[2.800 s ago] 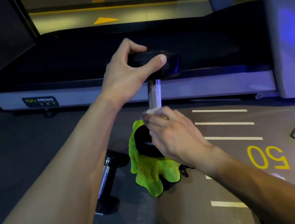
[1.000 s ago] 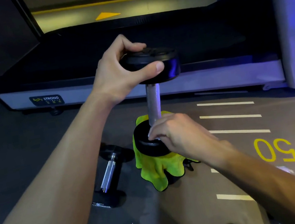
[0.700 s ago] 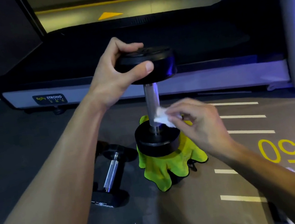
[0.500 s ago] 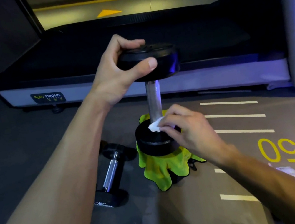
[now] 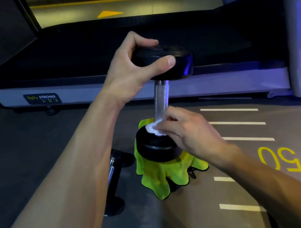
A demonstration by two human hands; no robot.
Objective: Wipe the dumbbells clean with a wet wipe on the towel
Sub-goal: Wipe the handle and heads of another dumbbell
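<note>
Black-headed dumbbell [image 5: 160, 100] upright; chrome handle; lime towel [image 5: 166, 175] beneath.

Looks like a gym: a treadmill [image 5: 133, 43] ahead, dumbbells [image 5: 165, 99] on the marked floor [image 5: 242, 158], dim lighting though.

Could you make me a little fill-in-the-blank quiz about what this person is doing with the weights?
1. The upright black dumbbell stands on a crumpled ____ towel.
2. The left hand holds the dumbbell's ____ head.
3. The right hand presses a white ____ onto the lower head.
4. A second dumbbell lies on the ____.

Missing words: green; top; wipe; floor
</note>
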